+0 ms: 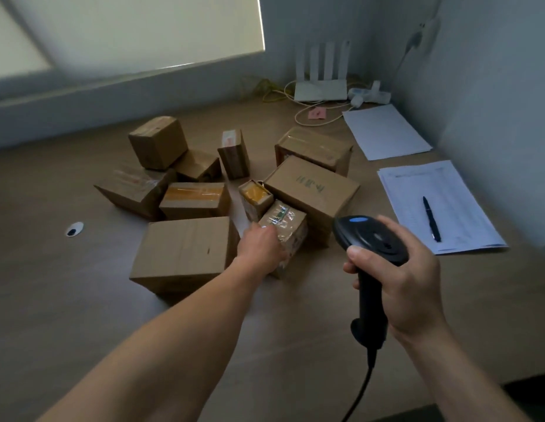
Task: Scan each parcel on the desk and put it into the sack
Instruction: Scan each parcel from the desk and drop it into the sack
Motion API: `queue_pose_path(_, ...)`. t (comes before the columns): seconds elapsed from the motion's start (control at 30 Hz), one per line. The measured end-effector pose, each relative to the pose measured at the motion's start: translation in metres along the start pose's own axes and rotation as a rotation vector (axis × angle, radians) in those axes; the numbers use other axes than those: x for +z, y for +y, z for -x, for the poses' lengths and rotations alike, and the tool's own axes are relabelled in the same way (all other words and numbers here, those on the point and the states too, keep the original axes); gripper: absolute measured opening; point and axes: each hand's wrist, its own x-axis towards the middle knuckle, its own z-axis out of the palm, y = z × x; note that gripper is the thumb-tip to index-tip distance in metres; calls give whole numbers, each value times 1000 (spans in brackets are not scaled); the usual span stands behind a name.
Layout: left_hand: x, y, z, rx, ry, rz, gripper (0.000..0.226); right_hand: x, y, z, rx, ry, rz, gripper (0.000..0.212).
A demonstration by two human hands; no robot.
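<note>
Several brown cardboard parcels lie clustered on the wooden desk [82,300]. My left hand [260,243] reaches forward and grips a small taped parcel [288,226] with a label on top, between a large plain box [186,252] and a flat box with writing [313,190]. My right hand [408,275] holds a black corded barcode scanner [370,239] by its handle, its head pointing toward the parcels. No sack is in view.
Printed sheets with a black pen [431,219] lie at the right. More blank paper [385,130], a white router [321,86] and cables sit in the back corner. A small white-and-black disc [74,229] lies at the left. Walls close the back and right.
</note>
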Motion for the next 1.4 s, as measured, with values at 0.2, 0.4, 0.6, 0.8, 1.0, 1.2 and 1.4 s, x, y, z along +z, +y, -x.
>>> queue_pose_path(0.2,2,6,30,57,-70,-31,67,3,7,12,38,-6,-17,36)
queue_pose_path(0.4,9,-27,94,56,-144,70,97,28,-2,62,-3,-16,6,40)
queue_pose_path(0.6,-19,-115,179,87,-93,439,100,86,-17,151,-77,10,66,55)
queue_pose_path(0.8,-67,-215,253,70,-58,844,101,164,-39,243,-122,-55,64,56)
queue_pose_path(1.0,-102,-303,305,-24,29,1037,102,238,-50,303,-158,-204,60,44)
queue_pose_path(1.2,-121,-356,343,-98,208,1090,99,280,-44,335,-144,-316,34,47)
queue_pose_path(1.4,-133,-377,374,-154,335,1117,97,294,-48,355,-126,-386,4,49)
